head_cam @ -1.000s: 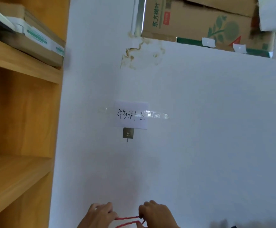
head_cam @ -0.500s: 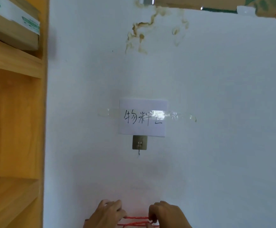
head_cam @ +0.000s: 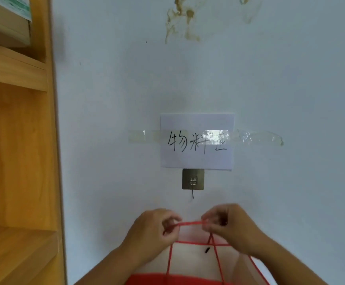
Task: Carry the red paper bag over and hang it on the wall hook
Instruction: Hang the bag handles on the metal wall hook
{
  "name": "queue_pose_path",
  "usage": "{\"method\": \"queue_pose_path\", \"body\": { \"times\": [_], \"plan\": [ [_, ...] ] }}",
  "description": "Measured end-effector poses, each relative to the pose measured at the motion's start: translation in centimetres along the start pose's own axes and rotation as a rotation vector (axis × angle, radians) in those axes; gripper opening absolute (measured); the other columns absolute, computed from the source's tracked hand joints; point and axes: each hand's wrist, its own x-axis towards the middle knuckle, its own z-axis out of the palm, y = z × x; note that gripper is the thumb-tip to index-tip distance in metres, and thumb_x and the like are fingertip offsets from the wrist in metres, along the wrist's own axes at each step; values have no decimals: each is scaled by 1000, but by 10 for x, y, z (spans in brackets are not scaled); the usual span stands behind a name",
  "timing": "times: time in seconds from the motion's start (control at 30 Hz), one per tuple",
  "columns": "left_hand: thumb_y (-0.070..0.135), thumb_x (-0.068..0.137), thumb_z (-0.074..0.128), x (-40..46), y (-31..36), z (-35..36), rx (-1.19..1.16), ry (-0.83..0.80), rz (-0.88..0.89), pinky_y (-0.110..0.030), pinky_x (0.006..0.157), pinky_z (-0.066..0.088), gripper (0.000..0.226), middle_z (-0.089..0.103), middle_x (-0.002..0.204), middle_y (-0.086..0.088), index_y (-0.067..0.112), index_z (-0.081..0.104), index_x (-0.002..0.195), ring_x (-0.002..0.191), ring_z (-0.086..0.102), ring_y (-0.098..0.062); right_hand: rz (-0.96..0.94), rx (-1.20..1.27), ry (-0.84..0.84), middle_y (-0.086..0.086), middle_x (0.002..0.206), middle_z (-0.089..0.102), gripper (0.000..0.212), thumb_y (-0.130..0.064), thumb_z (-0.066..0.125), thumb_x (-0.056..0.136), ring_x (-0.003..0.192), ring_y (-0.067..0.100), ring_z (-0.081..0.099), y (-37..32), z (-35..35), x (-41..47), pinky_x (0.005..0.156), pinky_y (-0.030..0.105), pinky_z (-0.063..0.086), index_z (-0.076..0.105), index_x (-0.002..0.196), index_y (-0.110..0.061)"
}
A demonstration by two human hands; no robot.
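The red paper bag (head_cam: 190,279) hangs at the bottom of the view, its white inside showing and its mouth open toward me. Its red cord handles (head_cam: 190,223) are stretched level between my hands. My left hand (head_cam: 153,233) pinches the left end and my right hand (head_cam: 229,227) pinches the right end. The cords sit just below the wall hook (head_cam: 193,179), a small metal hook on a square steel plate stuck to the white wall. The cords are clear of the hook's tip.
A taped paper label (head_cam: 197,140) with handwriting is right above the hook. A wooden shelf unit (head_cam: 17,140) stands against the wall on the left, with boxes (head_cam: 6,21) on its upper shelf. Brown stains mark the wall higher up.
My hands have risen with the bag's handles, from the bottom edge of the view to just under the hook. The wall and hook appear closer and lower in view.
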Motion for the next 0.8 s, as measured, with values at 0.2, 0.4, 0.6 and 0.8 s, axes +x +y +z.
{"method": "queue_pose_path", "body": {
  "times": [0.2,0.4,0.6,0.8],
  "plan": [
    [35,85,80,50,10,-13,-101,175,-128,-17,69,56,6,72,78,20,36,75,88,76,65,5,21,189,230,7,65,72,13,-11,88,73,52,8,60,-22,-33,41,51,17,47,75,75,-12],
    [39,84,81,56,-1,5,24,162,-196,-18,66,56,8,69,74,22,36,73,83,69,62,7,45,129,329,3,66,74,15,-11,88,74,62,17,69,-3,-11,53,57,19,54,74,71,-17],
    [33,84,82,56,-12,11,83,230,-168,-13,62,51,9,68,75,22,35,73,84,72,62,5,-22,83,374,0,67,71,18,-13,87,75,63,16,66,2,3,62,61,29,58,72,69,-21],
    [28,85,81,60,-17,15,90,260,-92,-14,65,50,11,68,78,20,34,72,85,74,61,3,-73,47,424,-3,64,68,22,-11,86,77,56,4,58,12,8,71,54,14,46,70,69,-23]
  ]
}}
